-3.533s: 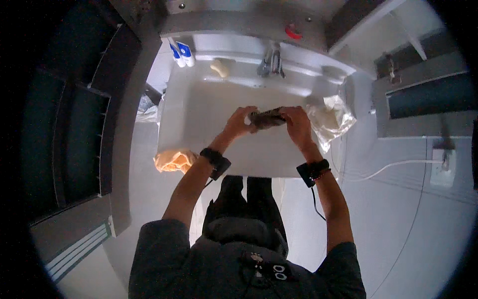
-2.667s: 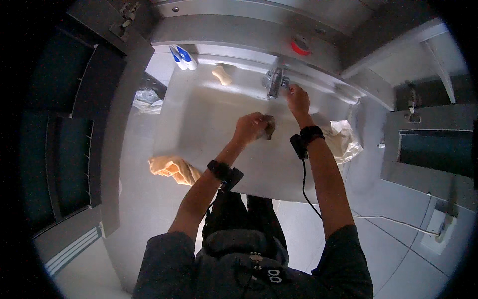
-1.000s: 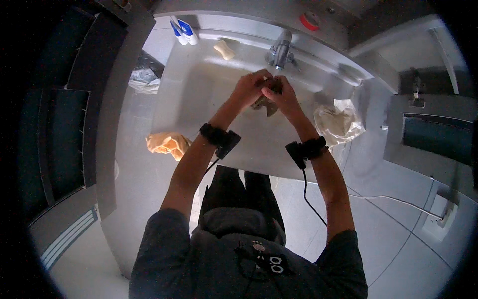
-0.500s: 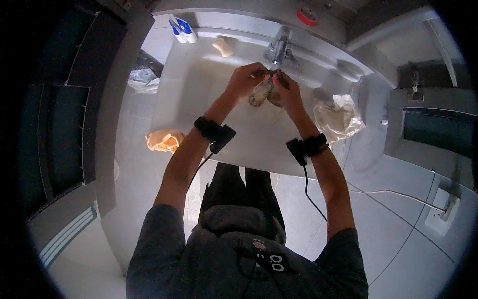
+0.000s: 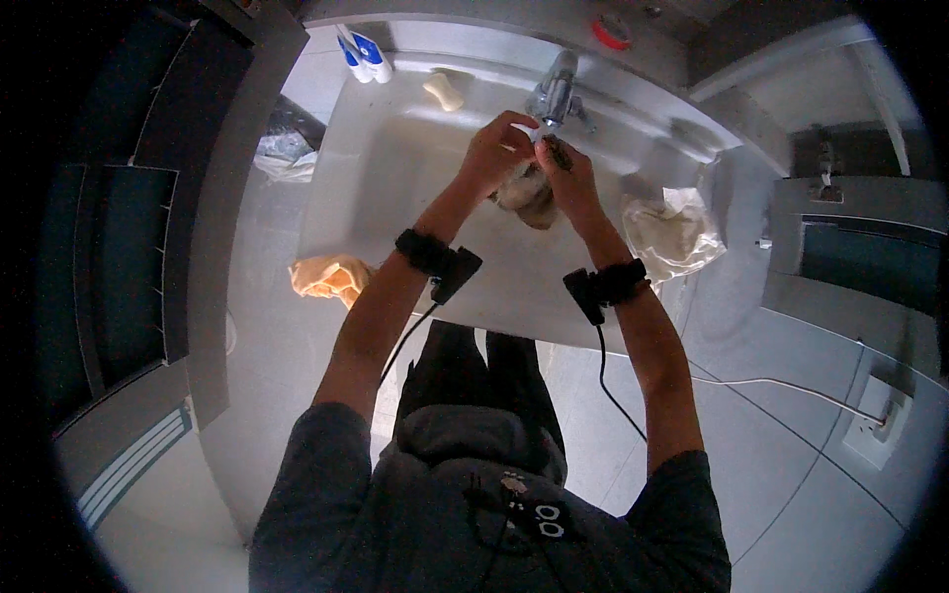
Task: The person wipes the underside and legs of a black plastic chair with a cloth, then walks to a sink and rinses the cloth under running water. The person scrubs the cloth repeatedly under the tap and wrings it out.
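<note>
A limp, wet-looking cloth [image 5: 535,210], pale with brown and dark patches, hangs under the faucet [image 5: 559,91] in the white sink [image 5: 415,287]. My right hand [image 5: 571,178] is closed on its upper part, with a dark patterned fold showing over the fingers. Close beside it, my left hand [image 5: 491,158] has curved fingers with a gap between thumb and forefinger, at the cloth's left side. Both hands are just below the spout. Part of the cloth is hidden behind the fingers, and its exact kind cannot be made out.
A cream soap bar [image 5: 443,91] lies on the sink's back ledge, near white-and-blue tubes [image 5: 368,59]. An orange cloth [image 5: 329,277] drapes over the front left edge, a whitish cloth [image 5: 674,235] over the right. Red tape [image 5: 611,33] sits behind. A cable [image 5: 781,381] runs to a wall socket.
My left hand has risen a little and its fingers have come apart from the pinch near the right hand. The cloth hangs lower and has shifted slightly right.
</note>
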Motion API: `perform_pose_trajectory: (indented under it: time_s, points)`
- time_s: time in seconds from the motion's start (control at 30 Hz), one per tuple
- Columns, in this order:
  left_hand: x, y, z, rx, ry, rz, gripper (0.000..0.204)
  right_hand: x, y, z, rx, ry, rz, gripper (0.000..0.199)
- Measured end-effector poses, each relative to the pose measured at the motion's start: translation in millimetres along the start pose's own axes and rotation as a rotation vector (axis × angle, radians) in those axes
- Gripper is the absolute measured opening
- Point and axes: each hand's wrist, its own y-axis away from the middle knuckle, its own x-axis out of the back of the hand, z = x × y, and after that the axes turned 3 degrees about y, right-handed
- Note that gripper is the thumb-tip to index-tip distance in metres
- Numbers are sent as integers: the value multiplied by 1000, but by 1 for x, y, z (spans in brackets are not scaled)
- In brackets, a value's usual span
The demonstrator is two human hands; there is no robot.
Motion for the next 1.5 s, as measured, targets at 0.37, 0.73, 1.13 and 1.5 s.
perform_pose_trajectory:
  time_s: [0.37, 0.73, 1.13, 1.5]
  points:
    - [19, 2, -4, -123, -91, 104, 14, 22, 9, -17, -288, -371, -14, 35]
    - [11, -10, -17, 77, 280, 52, 17, 73, 33, -37, -179, -385, 112, 40]
    - [45, -19, -54, 377, 292, 323, 22, 144, 96, -11, -199, -632, 397, 35]
    - [-13, -24, -49, 276, -186, -121, 26, 130, 97, -25, -279, -637, 363, 32]
